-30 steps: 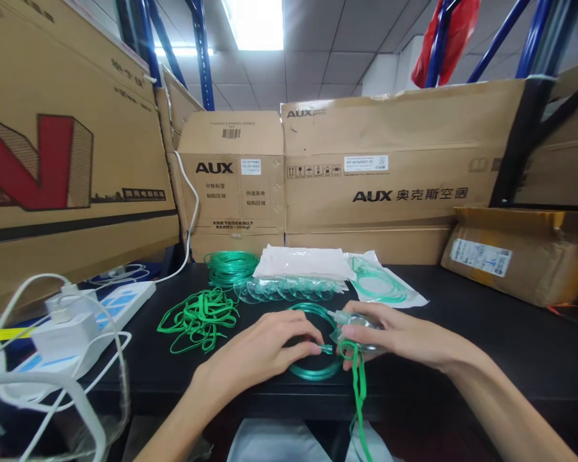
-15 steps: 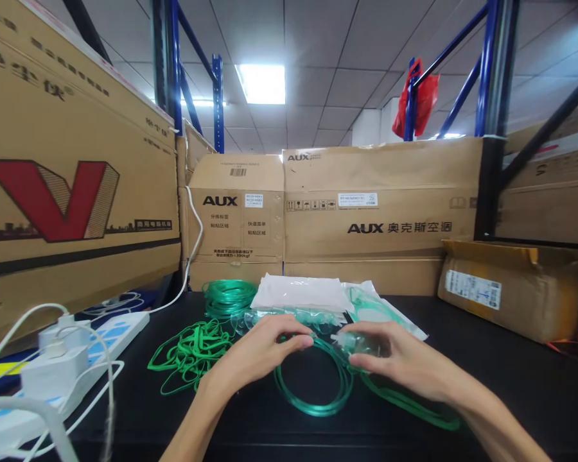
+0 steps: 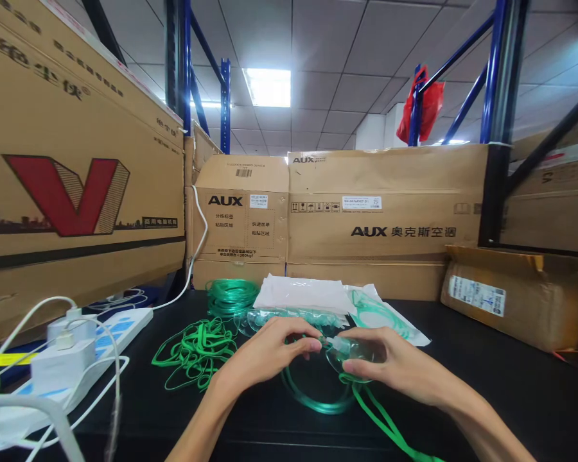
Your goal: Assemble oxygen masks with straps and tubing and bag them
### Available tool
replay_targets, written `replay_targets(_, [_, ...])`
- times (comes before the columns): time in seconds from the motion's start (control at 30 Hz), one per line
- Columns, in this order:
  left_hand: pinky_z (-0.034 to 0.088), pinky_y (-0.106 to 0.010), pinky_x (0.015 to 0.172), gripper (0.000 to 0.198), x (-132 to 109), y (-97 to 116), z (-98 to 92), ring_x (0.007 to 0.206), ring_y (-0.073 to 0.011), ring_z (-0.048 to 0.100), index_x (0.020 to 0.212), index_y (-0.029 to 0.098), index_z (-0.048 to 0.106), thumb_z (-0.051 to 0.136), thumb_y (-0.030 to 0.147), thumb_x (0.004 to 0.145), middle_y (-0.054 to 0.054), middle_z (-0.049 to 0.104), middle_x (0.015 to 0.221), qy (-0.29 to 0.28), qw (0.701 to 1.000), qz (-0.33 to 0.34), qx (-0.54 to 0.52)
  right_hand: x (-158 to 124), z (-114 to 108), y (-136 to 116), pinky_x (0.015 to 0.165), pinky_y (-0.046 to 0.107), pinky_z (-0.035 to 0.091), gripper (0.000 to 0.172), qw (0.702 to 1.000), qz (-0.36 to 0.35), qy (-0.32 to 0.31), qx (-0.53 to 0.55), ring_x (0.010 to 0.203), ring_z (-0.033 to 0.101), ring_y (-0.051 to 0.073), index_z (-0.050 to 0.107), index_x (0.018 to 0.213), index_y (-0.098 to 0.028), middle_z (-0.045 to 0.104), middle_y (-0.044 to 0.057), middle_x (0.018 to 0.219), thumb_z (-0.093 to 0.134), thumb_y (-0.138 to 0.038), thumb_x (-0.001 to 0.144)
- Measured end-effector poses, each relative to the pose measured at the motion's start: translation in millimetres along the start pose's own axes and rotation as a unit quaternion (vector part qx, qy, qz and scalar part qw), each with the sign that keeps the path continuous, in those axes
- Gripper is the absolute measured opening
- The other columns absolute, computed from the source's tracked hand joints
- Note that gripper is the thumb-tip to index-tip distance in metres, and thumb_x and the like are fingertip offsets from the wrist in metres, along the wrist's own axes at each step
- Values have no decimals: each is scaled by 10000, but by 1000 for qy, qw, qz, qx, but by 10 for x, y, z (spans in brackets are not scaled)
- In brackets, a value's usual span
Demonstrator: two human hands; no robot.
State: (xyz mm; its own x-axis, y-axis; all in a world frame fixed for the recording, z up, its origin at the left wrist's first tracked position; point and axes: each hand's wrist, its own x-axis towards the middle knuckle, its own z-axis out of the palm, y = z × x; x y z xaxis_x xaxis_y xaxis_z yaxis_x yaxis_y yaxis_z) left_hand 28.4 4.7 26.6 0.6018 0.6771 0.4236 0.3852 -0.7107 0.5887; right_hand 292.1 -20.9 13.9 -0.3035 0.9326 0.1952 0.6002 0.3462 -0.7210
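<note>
My right hand [image 3: 383,359] is closed around a clear, green-tinted oxygen mask [image 3: 359,350]. The mask's pale connector [image 3: 338,344] points left, toward my left fingertips. A green elastic strap [image 3: 380,417] hangs from the mask and trails to the lower right. With thumb and fingers pinched, my left hand [image 3: 289,343] holds the end of the green tubing [image 3: 322,407] right by the connector. Whether tube and connector are joined is too small to tell. The rest of the tubing lies coiled on the black tabletop [image 3: 270,427] under both hands.
Behind my hands are several clear masks [image 3: 264,316], white packets [image 3: 301,294], a bagged mask set [image 3: 383,314] and coiled tubing [image 3: 231,296]. Loose green straps [image 3: 197,353] lie left. A power strip [image 3: 110,343] with cables is farther left; an open carton [image 3: 501,289] stands right.
My hands have come together, bringing the mask's connector to the tube end at my left fingertips. The mask has turned slightly and its strap now hangs lower. The view has shifted a little.
</note>
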Motion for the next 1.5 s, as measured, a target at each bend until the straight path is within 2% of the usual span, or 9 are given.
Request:
replay_targets(0.13, [451, -262, 847, 241, -11, -15, 6, 876, -174, 658, 1022, 251, 761, 599, 424, 980, 9, 718, 913, 2, 1000, -7, 6, -20, 3, -48, 1064, 438, 430, 679, 1000, 1, -8, -15, 1247, 559, 341, 669, 1332, -269, 647, 85, 1337, 727, -651, 775])
replay_targets(0.3, [415, -298, 975, 284, -61, -19, 34, 1127, -220, 600, 1124, 309, 757, 590, 483, 974, -1, 714, 1133, 10, 998, -5, 64, -52, 22, -108, 1038, 420, 437, 683, 999, 0, -20, -43, 1224, 572, 330, 645, 1363, -274, 658, 79, 1322, 704, -654, 798])
replay_targets(0.47, [391, -308, 985, 264, -73, 19, 59, 1074, -198, 604, 1134, 324, 746, 563, 458, 998, 12, 705, 1087, 13, 994, 8, 104, -32, 36, -153, 969, 373, 463, 577, 998, -37, -33, -30, 1126, 623, 294, 687, 1301, -240, 699, 74, 1259, 627, -628, 878])
replay_targets(0.67, [419, -286, 902, 253, -5, 42, 138, 959, -181, 648, 995, 285, 778, 568, 426, 1003, 30, 746, 950, 39, 996, 7, 79, 52, 37, -111, 806, 352, 480, 563, 997, -25, 33, -64, 930, 640, 283, 758, 1160, -188, 747, 77, 1032, 737, -605, 782])
replay_targets(0.83, [433, -270, 893, 188, 45, 21, 222, 994, -176, 663, 1060, 264, 783, 636, 348, 976, 15, 750, 1012, 87, 992, 41, 78, 32, -4, -130, 710, 316, 454, 524, 998, -40, 28, -40, 841, 613, 249, 772, 1166, -208, 741, 64, 986, 718, -591, 812])
replay_targets(0.93, [437, -277, 887, 177, 61, 23, 238, 999, -179, 651, 1074, 259, 784, 645, 300, 972, 3, 741, 1002, 90, 988, 70, 104, 18, -14, -141, 603, 279, 387, 448, 999, -52, 9, -10, 707, 542, 183, 797, 1050, -210, 707, 38, 865, 692, -591, 840])
replay_targets(1.07, [437, -301, 877, 186, 78, 32, 229, 988, -189, 630, 1100, 255, 777, 642, 254, 972, -17, 727, 984, 103, 978, 98, 153, 43, 22, -105, 533, 259, 298, 448, 997, -35, -15, 67, 574, 388, 118, 785, 852, -186, 523, -14, 619, 687, -623, 840])
replay_targets(1.23, [446, -307, 852, 184, 91, 13, 250, 950, -184, 627, 1097, 252, 762, 614, 243, 989, -15, 716, 970, 109, 973, 123, 165, 103, 87, -34, 558, 246, 362, 513, 965, 9, -81, 250, 624, 497, 121, 756, 856, -150, 584, 21, 707, 693, -658, 822])
replay_targets(1.5, [453, -343, 954, 168, 108, -13, 336, 1067, -203, 644, 1120, 249, 706, 583, 273, 1009, -1, 732, 1100, 112, 978, 58, 164, 131, 40, 55, 571, 265, 379, 522, 987, 22, -22, 159, 539, 389, 103, 693, 769, -162, 406, -60, 556, 711, -683, 783])
